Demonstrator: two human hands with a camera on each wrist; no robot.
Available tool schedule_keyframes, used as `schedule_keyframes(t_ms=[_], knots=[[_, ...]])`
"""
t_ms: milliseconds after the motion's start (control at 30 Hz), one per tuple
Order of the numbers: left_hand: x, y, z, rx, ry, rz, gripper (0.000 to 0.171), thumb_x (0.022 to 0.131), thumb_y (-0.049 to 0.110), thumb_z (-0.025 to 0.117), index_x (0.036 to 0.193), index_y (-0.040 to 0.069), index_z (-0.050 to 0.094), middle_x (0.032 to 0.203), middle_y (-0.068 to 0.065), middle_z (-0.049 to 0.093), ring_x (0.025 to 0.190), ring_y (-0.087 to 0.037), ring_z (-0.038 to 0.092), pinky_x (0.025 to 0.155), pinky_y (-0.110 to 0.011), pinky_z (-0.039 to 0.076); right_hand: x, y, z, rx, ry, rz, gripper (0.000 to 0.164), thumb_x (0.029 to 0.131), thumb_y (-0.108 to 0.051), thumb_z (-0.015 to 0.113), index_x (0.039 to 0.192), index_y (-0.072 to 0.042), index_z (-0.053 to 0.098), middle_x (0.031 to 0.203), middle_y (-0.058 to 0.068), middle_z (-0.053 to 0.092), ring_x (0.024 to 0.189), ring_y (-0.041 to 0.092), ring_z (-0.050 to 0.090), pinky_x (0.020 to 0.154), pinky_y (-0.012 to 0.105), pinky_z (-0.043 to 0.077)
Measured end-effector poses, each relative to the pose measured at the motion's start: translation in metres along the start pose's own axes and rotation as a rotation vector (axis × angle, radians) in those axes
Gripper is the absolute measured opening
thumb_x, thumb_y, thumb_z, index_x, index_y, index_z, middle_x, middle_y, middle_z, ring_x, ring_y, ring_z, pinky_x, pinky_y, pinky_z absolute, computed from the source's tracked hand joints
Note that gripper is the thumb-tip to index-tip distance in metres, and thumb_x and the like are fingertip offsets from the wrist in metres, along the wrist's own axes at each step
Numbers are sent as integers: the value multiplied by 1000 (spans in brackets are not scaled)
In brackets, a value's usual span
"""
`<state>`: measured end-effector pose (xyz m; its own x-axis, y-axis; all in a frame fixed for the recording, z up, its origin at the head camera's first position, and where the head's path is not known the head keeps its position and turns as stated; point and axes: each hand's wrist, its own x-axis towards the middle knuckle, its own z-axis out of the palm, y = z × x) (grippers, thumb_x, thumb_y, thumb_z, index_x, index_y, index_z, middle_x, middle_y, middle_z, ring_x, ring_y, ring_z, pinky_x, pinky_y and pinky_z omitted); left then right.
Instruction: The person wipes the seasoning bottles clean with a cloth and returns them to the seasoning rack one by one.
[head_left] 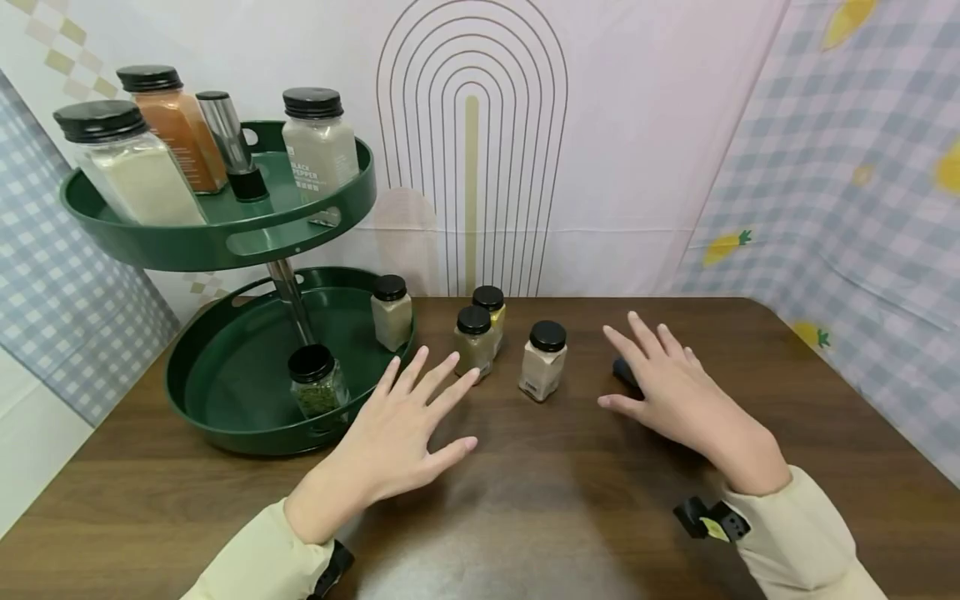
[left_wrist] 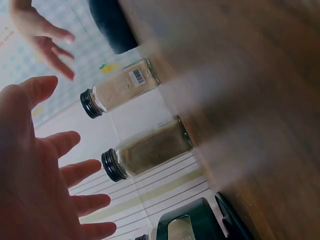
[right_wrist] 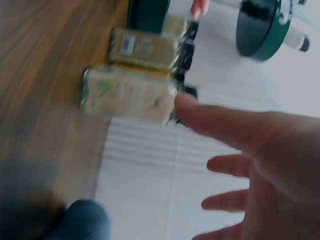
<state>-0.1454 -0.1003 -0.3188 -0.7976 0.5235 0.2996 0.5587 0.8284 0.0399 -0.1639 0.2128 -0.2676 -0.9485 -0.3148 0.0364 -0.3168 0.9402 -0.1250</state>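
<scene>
Hovering left hand (head_left: 393,437): just before the rack (head_left: 232,371), fingers spread, holding nothing.
Right hand (head_left: 671,396): apart, farther right of the rack, likewise unloaded.
Loose jars (head_left: 543,367): three, right of the rack; gripping sides, not lids, seems safest.

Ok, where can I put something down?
On the table between the left hand and right hand, in front of the pale jar; or in the lower tray, left of the herb jar. Two jars crowd together beside that tray.
</scene>
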Motion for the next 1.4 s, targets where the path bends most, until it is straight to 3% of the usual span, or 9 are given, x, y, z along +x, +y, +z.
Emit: schedule_keyframes(t_ms=[267,433,733,1033,1200,1400], knots=[[3,-1,-2,4,30,1,66,88,61,45,145,32,29,152,-1,30,141,-31,20,110,-56,20,13,30,17,78,-152,193,85,86,-41,64,147,-5,18,145,35,12,122,63,21,88,70,31],[5,0,-3,10,39,-2,66,88,61,45,145,32,30,151,0,31,140,-31,23,110,-55,22,17,44,26,77,-190,264,84,86,-39,64,147,-3,18,138,38,20,115,61,27,81,66,37],[4,-1,-6,7,35,-6,66,88,61,45,144,30,33,149,-1,35,138,-31,28,107,-55,27,19,60,38,-29,-143,226,77,83,-26,70,140,3,28,127,39,31,106,54,37,71,57,42],[3,-2,-9,-2,25,-10,66,88,61,45,145,28,33,148,-3,37,137,-32,31,106,-53,30,19,66,41,-40,-117,186,59,83,-12,67,127,4,32,110,36,43,87,45,52,61,49,45],[4,-2,-10,-16,19,-15,67,88,60,47,145,27,33,147,-3,37,136,-32,32,105,-52,32,18,63,38,-44,-63,165,51,84,-11,66,124,1,37,103,33,46,76,41,54,55,47,45],[8,-4,-11,-34,57,-22,68,87,59,50,144,26,34,145,-3,40,134,-31,35,102,-52,35,16,52,23,-26,32,161,46,86,-13,61,126,-3,40,98,30,47,69,36,55,50,43,43]])
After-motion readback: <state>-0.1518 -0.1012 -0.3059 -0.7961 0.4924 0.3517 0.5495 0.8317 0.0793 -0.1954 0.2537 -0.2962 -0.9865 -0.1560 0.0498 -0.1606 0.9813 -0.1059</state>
